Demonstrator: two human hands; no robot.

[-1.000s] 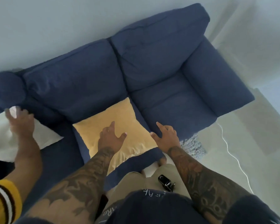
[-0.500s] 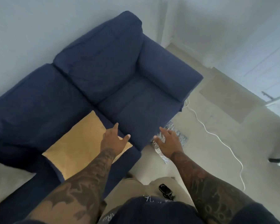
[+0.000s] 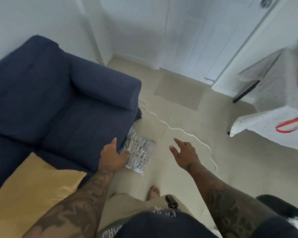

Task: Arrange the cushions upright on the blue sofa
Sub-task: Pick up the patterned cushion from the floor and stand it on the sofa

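A yellow cushion lies flat on the blue sofa seat at lower left, behind the left hand, whose spread, empty fingers reach over a patterned cushion on the floor, while the right hand hovers open, holding nothing.

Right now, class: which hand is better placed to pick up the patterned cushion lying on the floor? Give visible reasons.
Left. The left hand is open and overlaps the patterned cushion's edge beside the sofa; the right hand hovers open over bare floor.
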